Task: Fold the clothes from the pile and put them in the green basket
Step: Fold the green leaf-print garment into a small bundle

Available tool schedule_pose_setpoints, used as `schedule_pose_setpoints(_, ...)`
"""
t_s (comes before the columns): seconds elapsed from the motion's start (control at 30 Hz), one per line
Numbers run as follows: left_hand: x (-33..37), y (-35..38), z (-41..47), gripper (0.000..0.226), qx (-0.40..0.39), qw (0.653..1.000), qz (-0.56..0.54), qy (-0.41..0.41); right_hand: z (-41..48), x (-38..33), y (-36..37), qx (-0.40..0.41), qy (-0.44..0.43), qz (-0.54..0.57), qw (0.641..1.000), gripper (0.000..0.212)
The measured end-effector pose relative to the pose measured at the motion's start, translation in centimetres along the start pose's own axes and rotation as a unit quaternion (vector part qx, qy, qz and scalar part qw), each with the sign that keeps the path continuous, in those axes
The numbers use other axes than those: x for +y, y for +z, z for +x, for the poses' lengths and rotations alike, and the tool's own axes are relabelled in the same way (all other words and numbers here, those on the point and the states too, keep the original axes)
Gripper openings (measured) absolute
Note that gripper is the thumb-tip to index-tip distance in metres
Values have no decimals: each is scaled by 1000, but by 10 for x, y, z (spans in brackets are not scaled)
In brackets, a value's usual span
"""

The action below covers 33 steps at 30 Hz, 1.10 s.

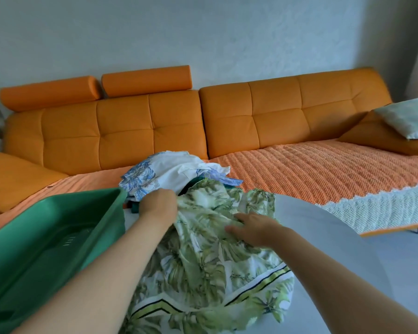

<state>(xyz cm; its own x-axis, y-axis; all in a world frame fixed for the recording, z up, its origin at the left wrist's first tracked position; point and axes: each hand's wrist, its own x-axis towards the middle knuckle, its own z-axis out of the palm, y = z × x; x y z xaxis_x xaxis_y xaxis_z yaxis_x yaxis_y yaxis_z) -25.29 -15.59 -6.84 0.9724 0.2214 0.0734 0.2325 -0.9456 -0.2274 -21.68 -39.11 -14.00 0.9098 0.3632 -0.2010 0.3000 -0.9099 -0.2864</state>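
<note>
The white, green-leaf-printed cloth garment [203, 261], gripped by the curled left hand [158, 203] and pressed under the flat, open-fingered right hand [253, 229], is best spread smooth before being folded

Orange tufted upholstered sofa [130, 131] set against a pale textured wall [203, 32]. On its left backrest sit a lower orange cylindrical headrest [50, 92] and, just beside it, a higher matching headrest [146, 79]. An orange woven throw [311, 169] covers the seat; its white scalloped border [384, 208] hangs over the front edge at right. At the sofa's right end lies an orange cushion [372, 138], with a pale green-patterned pillow [405, 119] resting on top of it. A smooth pale grey surface [348, 249] with a curved edge fills the right foreground.
</note>
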Motion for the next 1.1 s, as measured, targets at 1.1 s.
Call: schedule_pose_setpoints(1.1, -22, -39, -101, 72, -430, 898, -77, 51, -50, -31, -14, 158, -93, -205, 962, 26)
